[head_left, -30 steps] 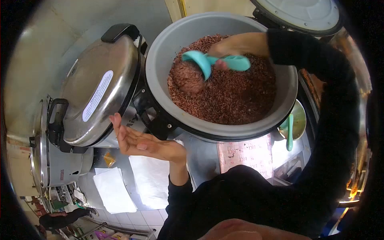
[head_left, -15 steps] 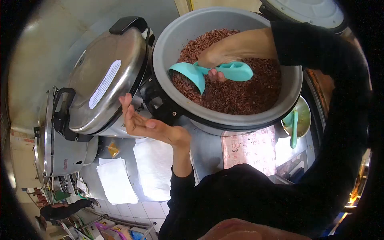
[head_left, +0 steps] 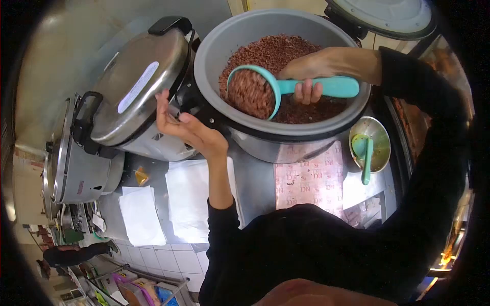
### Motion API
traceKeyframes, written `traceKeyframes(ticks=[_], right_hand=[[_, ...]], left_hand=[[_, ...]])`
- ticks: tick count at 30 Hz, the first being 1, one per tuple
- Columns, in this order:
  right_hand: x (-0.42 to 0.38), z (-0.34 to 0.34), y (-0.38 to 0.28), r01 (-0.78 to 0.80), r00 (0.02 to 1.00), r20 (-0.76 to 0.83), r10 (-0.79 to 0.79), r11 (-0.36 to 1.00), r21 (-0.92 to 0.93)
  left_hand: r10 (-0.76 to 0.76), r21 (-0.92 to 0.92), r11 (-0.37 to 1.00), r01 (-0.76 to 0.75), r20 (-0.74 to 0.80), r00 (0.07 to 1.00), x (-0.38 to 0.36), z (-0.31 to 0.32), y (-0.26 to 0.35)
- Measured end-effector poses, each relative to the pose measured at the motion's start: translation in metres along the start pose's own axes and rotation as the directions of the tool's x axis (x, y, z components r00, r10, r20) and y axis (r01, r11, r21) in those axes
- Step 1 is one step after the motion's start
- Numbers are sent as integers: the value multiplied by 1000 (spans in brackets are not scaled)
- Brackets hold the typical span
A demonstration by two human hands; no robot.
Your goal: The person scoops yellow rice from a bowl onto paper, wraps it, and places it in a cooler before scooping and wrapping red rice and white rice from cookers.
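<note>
My right hand [head_left: 316, 69] is wrapped round the handle of a turquoise scoop [head_left: 339, 86]. Reddish-brown rice fills the scoop's bowl, which is tilted over the large grey pot [head_left: 209, 66]. More of the same rice [head_left: 278, 51] lies inside that pot. My left hand [head_left: 191, 130] is raised with its fingers apart and nothing in it, between the pot and a closed steel cooker [head_left: 138, 61]. Its fingertips are near the cooker's lid edge.
White paper sheets [head_left: 191, 199] and pink printed paper [head_left: 309, 178] lie on the steel counter [head_left: 255, 188]. A metal bowl [head_left: 380, 137] holds a turquoise spoon [head_left: 367, 163]. Another cooker [head_left: 84, 173] stands left. A person [head_left: 76, 255] is in the background. An open lid [head_left: 390, 15] is upper right.
The scoop, low in the rice before, has come up full of rice, its bowl turned more towards the camera. My right hand has moved right with it. The whole view has shifted slightly.
</note>
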State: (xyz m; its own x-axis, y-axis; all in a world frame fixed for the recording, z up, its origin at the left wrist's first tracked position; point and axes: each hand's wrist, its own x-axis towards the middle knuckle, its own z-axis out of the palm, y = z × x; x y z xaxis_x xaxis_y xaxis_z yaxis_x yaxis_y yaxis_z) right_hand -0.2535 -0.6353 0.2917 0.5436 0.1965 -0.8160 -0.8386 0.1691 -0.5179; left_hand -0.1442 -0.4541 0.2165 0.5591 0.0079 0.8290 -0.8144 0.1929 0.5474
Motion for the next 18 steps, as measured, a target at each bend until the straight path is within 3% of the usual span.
traceKeyframes(ticks=[3,4,5,6,7,8,10,13,14,15,18], right_hand=[[-10,-10,23,19,999,44,-27,986,163],[-12,-20,29,-6,996,90,-13,977,215],[-16,-32,36,-33,991,131,-2,963,268],[-20,-44,50,-33,976,199,-87,847,531],[-25,-67,58,-44,966,243,-91,864,501],[-32,-71,76,-3,960,240,-144,853,522],[-56,-68,110,78,940,232,-249,821,566],[-101,-42,146,227,885,192,-423,755,615],[-110,-27,156,276,859,176,-481,725,631],[-115,2,170,235,859,137,-494,618,750],[-104,38,237,192,876,55,-479,452,871]], left_hand=[[-90,-48,995,83,-180,980,-24,-9,4],[-56,7,998,58,-176,983,-50,-20,6],[-135,18,991,136,-60,989,-88,-32,6],[-219,40,975,217,59,974,-131,-49,7],[-359,248,927,282,362,860,-166,-71,14],[-536,344,844,412,557,635,-206,-85,12],[-645,629,750,204,627,438,-285,-103,11],[-705,723,675,147,574,417,-297,-88,39],[-670,701,703,124,593,448,-300,-84,38],[-713,746,657,103,572,405,-299,-77,38],[-791,820,570,50,531,303,-293,-63,37]])
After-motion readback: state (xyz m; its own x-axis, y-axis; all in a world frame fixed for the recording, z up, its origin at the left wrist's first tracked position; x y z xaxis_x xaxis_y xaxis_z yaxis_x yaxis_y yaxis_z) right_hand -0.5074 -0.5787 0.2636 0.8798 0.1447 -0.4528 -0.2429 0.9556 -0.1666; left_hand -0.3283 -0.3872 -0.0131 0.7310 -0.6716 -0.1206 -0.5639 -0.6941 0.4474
